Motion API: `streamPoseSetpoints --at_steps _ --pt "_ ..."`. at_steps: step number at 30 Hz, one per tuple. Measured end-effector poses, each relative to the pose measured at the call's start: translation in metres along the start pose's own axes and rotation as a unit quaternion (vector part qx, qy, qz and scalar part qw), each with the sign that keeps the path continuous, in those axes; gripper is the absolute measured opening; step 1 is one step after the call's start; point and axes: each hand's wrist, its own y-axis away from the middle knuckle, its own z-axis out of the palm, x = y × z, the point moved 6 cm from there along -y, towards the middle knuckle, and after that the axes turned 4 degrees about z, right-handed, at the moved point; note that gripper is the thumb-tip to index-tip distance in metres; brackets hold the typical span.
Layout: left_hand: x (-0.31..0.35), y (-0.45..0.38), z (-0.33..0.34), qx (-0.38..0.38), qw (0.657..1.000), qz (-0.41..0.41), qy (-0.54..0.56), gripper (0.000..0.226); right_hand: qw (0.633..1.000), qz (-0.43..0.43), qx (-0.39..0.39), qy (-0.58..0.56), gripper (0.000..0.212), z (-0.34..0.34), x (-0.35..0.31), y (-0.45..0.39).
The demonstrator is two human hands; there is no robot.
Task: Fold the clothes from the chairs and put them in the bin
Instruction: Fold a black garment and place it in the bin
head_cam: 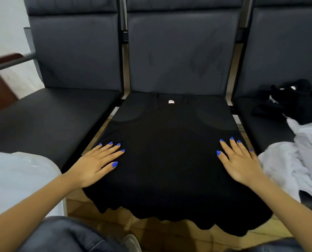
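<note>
Your left hand (pixel 95 161) lies flat on the black shirt (pixel 169 153), fingers straight and spread, palm down near the shirt's left edge. Your right hand (pixel 240 162) lies the same way near the right edge, fingers straight and slightly fanned, pressing the cloth and gripping nothing. The nails on both hands are painted blue.

The black shirt is spread face down over the seat of the middle chair (pixel 180 51), covering it from the back edge to the front edge. Its collar sits at the seat's back edge, where a small pale label (pixel 171 102) shows. The hem hangs in waves over the front edge of the seat, above the brown tiled floor (pixel 162 231).

The left chair (pixel 47 113) stands beside the middle one; the part of its dark seat that shows carries nothing. On the seat of the right chair (pixel 260 128) lies a loose heap: a crumpled white garment (pixel 293 160) toward the front edge, and a bunched black garment (pixel 297 100) toward the back edge, the two touching.

At the lower left, in front of the left chair's seat, part of a pale, glossy bin (pixel 15 179) shows; its inside cannot be seen. Your knees, in dark jeans (pixel 64 235), fill the bottom edge of the view, with the toe of a light shoe (pixel 132 242) between them.
</note>
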Motion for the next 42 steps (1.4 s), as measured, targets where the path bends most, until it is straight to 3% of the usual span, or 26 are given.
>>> streamPoseSetpoints --at_steps 6,12,14,17,21,26,31,35,38,40,42 --pt "0.0 -0.002 0.0 -0.011 1.0 0.004 0.016 0.043 1.0 0.018 0.0 -0.006 0.057 0.0 -0.001 0.013" --pt "0.02 -0.041 -0.009 0.018 0.995 -0.055 0.081 0.093 0.999 -0.007 0.048 -0.001 0.058 -0.014 -0.021 0.015" --pt "0.028 -0.064 -0.013 0.028 0.992 -0.073 0.096 0.086 0.998 -0.031 0.055 -0.005 0.058 -0.018 -0.035 0.014" --pt "0.035 -0.103 -0.018 0.016 0.991 -0.105 0.087 0.058 0.998 -0.046 0.029 -0.04 0.059 -0.017 -0.055 0.003" --pt "0.03 -0.159 -0.02 -0.014 0.99 -0.124 0.067 0.057 0.995 -0.036 -0.005 -0.09 0.062 -0.02 -0.075 -0.033" --pt "0.009 -0.218 0.002 -0.071 0.985 -0.153 0.021 0.058 0.997 -0.049 0.014 -0.058 0.06 -0.021 -0.097 -0.095" --pt "-0.026 -0.28 0.012 -0.048 0.971 -0.235 -0.005 0.058 0.999 -0.025 0.0 -0.037 0.057 -0.015 -0.118 -0.179" --pt "-0.048 -0.331 0.003 0.018 0.97 -0.241 0.029 0.056 0.992 0.019 0.043 -0.119 0.064 -0.042 -0.124 -0.238" --pt "-0.064 -0.362 -0.007 0.063 0.968 -0.237 0.05 0.053 0.949 0.073 0.0 -0.308 0.07 -0.053 -0.121 -0.283" --pt "-0.075 -0.379 -0.016 0.066 0.964 -0.25 0.056 0.049 0.909 0.101 -0.055 -0.402 0.049 -0.054 -0.121 -0.302" --pt "-0.087 -0.393 -0.024 0.036 0.961 -0.253 0.103 0.038 0.915 0.128 -0.094 -0.37 0.019 -0.057 -0.116 -0.313"
